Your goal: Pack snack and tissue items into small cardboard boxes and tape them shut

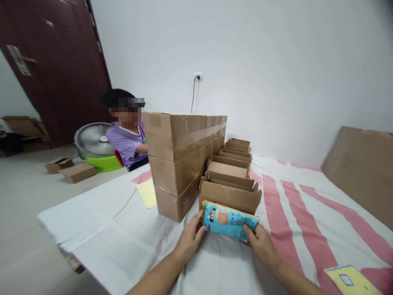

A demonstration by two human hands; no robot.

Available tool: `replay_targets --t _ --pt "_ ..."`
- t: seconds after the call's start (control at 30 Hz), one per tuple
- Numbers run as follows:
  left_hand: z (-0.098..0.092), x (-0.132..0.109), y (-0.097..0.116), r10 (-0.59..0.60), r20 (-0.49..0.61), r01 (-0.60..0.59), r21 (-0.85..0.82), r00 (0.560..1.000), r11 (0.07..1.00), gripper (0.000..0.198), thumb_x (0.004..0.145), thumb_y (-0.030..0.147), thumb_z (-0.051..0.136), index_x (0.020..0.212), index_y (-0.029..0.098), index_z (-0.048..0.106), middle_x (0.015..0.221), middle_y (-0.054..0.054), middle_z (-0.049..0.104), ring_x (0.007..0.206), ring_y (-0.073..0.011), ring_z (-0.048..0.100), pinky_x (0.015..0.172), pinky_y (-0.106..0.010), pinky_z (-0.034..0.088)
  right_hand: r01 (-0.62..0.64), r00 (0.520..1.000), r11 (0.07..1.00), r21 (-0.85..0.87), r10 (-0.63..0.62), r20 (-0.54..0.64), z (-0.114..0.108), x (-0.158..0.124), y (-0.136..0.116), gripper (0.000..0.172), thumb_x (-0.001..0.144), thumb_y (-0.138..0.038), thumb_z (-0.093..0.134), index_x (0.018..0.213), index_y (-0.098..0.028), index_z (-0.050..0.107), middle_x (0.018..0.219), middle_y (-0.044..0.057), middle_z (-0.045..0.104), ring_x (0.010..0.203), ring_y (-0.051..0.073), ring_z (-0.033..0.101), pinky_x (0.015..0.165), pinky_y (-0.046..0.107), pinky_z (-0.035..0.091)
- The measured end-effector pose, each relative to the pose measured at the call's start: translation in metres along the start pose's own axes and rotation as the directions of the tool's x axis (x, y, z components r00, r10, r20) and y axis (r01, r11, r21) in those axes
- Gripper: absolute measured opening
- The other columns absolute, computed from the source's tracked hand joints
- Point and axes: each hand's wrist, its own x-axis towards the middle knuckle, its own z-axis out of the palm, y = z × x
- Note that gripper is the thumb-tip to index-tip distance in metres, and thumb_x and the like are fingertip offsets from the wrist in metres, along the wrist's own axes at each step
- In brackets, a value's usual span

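A blue snack packet (229,220) with a biscuit picture lies crosswise in front of the nearest open cardboard box (229,196). My left hand (189,239) grips the packet's left end with thumb and fingers. My right hand (260,241) grips its right end the same way. Behind the near box runs a row of several more small open boxes (235,157) toward the wall.
Two big taped cartons (181,159) are stacked left of the row. The work surface has a white and pink striped cloth (294,213). A yellow sheet (147,192) lies left of the cartons. A person in a purple shirt (127,141) sits beyond, by a fan (92,141). Flat cardboard (362,172) leans at right.
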Motion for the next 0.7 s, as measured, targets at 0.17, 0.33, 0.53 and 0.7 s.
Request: replay_targets --t 0.17,0.33,0.53,0.7 --pt "-0.001 0.0 -0.006 0.034 -0.061 -0.037 -0.042 0.998 0.998 0.056 0.089 0.034 0.051 0.143 0.021 0.039 0.142 -0.013 0.05 0.129 -0.0277 0.048 0.106 -0.046 0.041 0.026 1.0 0.999 0.046 -0.026 -0.003 0.003 0.005 -0.01 0.047 0.085 -0.058 0.045 0.099 -0.018 0.066 0.087 0.008 0.074 0.081 0.028 0.067 0.072 0.035 0.051" --pt "-0.001 -0.001 -0.004 0.008 -0.021 -0.009 -0.068 1.0 0.998 0.061 0.086 0.035 0.056 0.143 0.02 0.039 0.136 -0.014 0.055 0.117 -0.0281 0.057 0.093 -0.042 0.051 0.01 1.0 1.0 0.017 -0.01 -0.017 0.0 0.007 -0.014 0.047 0.085 -0.057 0.046 0.099 -0.017 0.067 0.085 0.008 0.073 0.079 0.027 0.066 0.07 0.034 0.051" --pt "-0.001 0.0 -0.005 -0.015 -0.065 0.015 0.004 0.998 1.0 0.059 0.084 0.031 0.056 0.141 0.02 0.043 0.13 -0.012 0.06 0.109 -0.0259 0.06 0.086 -0.037 0.052 0.016 1.0 1.0 0.019 -0.016 -0.013 -0.001 0.004 -0.018 0.046 0.085 -0.053 0.048 0.102 -0.014 0.066 0.085 0.008 0.073 0.079 0.026 0.066 0.071 0.034 0.051" --pt "-0.003 0.002 0.002 0.005 -0.057 -0.002 0.067 0.998 0.998 0.047 0.082 0.031 0.058 0.127 0.02 0.056 0.12 -0.012 0.062 0.106 -0.0265 0.06 0.087 -0.04 0.051 0.007 1.0 0.998 0.061 -0.007 -0.001 -0.007 -0.004 -0.01 0.039 0.082 -0.048 0.053 0.101 -0.017 0.067 0.079 0.006 0.07 0.074 0.023 0.065 0.066 0.032 0.052"
